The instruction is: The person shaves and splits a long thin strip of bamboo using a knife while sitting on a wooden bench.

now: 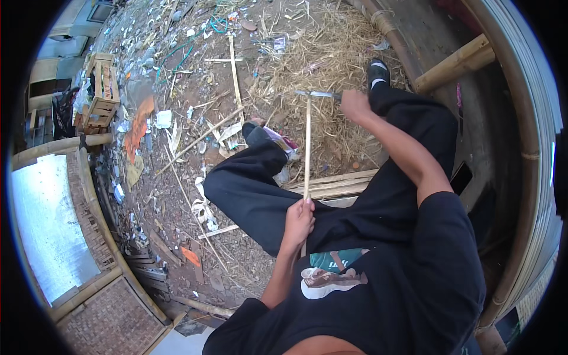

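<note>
My left hand (pixel 299 222) is closed around the lower part of a thin, pale bamboo strip (pixel 307 154), close to my lap. The strip stands out away from me between my legs. In my right hand (pixel 354 106) is a knife (pixel 319 94), gripped by its handle, which my fingers mostly hide. Its blade points left and lies across the far end of the strip, seemingly touching it. Under the knife and strip, pale shavings (pixel 337 118) cover the ground. Split bamboo pieces (pixel 337 186) lie just beyond my lap.
Long strips (pixel 235 77) and a thin stick (pixel 201 141) lie on the littered ground to the left. A wooden crate (pixel 102 94) stands at the far left. Bamboo poles (pixel 455 62) border the right side. A woven bamboo panel (pixel 112 316) is at the lower left.
</note>
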`<state>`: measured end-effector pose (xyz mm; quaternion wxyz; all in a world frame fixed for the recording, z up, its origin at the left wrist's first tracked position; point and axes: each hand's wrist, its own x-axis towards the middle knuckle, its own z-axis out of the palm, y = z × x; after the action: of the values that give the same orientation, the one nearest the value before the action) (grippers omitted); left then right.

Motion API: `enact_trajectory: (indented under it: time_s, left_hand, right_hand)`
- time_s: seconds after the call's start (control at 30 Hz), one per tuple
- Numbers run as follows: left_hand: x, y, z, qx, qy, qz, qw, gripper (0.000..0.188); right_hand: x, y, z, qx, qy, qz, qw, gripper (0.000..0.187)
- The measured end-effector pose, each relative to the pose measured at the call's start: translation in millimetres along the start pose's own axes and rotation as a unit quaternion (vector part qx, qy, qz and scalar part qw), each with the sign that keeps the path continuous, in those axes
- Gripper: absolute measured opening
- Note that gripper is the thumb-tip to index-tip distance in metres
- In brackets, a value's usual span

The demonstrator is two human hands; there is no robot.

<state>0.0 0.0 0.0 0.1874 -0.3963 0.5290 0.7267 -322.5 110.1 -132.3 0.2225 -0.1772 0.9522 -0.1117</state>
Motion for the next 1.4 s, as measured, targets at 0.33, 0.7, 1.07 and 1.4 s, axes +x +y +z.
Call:
enact_trajectory:
  time_s: [0.33,0.7,1.07,1.4]
  left_hand:
    - [-14,2,-3,-0.062,-0.005,-0.028,0.998,0.027]
    - [-8,6,0,-0.011,-0.011,-0.008,1.0,0.028]
    - [-9,5,-1,-0.045,-0.023,-0.035,0.998,0.028]
    - [-2,7,-4,-0.059,-0.014,-0.027,0.998,0.028]
  right_hand:
    - [-84,-41,-12,0.044,-0.034,-0.176,0.983,0.019]
    - [-5,-6,-5,-0.031,0.063,-0.028,0.997,0.02]
    - [-49,-28,-26,0.181,-0.064,-0.019,0.981,0.035]
    - [-92,-27,-34,0.063,-0.015,-0.147,0.987,0.02]
